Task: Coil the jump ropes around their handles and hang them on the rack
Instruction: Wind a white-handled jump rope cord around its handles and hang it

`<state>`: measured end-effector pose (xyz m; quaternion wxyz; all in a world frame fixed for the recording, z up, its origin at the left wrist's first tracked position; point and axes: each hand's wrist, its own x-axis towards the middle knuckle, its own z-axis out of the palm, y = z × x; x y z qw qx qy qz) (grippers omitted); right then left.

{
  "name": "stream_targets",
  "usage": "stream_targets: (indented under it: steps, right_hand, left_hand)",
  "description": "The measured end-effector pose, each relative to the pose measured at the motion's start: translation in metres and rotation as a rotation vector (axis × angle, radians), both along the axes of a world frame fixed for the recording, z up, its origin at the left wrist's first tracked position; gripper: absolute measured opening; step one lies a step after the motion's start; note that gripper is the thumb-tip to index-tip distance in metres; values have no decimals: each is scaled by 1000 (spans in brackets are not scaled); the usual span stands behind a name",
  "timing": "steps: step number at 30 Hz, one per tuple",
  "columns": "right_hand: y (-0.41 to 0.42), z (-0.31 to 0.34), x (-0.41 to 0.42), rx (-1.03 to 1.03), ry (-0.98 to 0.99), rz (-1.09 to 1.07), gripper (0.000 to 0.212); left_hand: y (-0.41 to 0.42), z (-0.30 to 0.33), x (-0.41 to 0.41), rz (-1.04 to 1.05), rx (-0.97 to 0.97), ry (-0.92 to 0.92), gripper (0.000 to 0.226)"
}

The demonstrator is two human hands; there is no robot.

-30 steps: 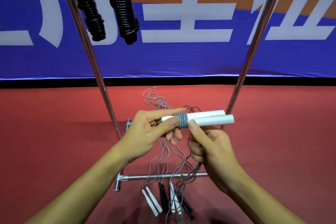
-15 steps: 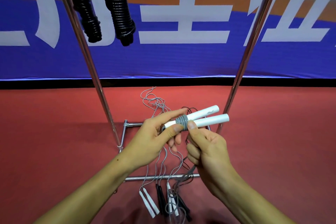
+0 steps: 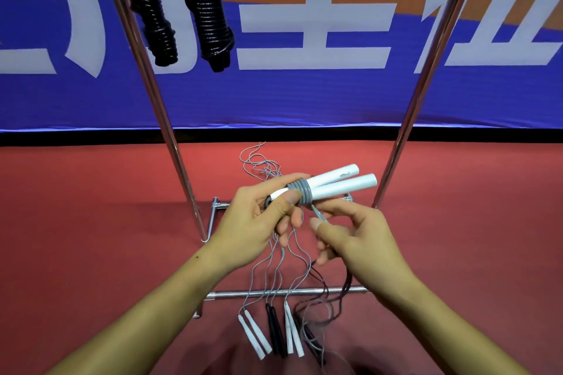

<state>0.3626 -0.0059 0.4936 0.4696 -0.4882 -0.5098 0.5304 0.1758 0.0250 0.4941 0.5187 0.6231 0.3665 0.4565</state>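
Note:
My left hand grips two white jump-rope handles held side by side, thumb pressed on the grey coil wound round them. Just below and to the right, my right hand pinches the loose grey rope that runs down from the coil. Two coiled black ropes hang from the top of the metal rack at the upper left. On the red floor below lie more ropes: white handles, black handles and another white pair, with tangled grey and black cord.
The rack's two slanted chrome legs frame my hands, and its low crossbar lies over the loose cords. A blue banner with white characters stands behind. Red floor spreads to both sides.
My right hand has dropped from the handles and drawn the grey rope down and toward me. The coil has gained a turn. The handles tilted up at the right.

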Motion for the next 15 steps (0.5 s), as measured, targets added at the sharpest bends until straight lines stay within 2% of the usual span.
stream_targets:
  steps: [2,6,8,9,11,13,15]
  right_hand:
    - [2,-5,3,61,-76,-87,15]
    - [4,-14,16,454,-598,-183,11]
    - [6,-15,20,521,-688,-216,9]
    - [7,-14,22,493,-650,-208,11]
    - [9,-9,22,304,-433,-94,15]
    - [7,3,21,3,-112,101,18]
    - [4,17,25,-359,289,323,21]
  left_hand:
    - [0,1,0,16,-1,-13,33]
    - [1,5,-1,32,-8,-46,35]
    - [1,5,1,23,-4,-48,35]
    - [0,6,2,20,2,-46,35]
    - [-1,7,2,26,19,-34,35]
    - [-1,8,-1,34,26,-23,35]
    - [-2,10,-3,-1,30,-35,35]
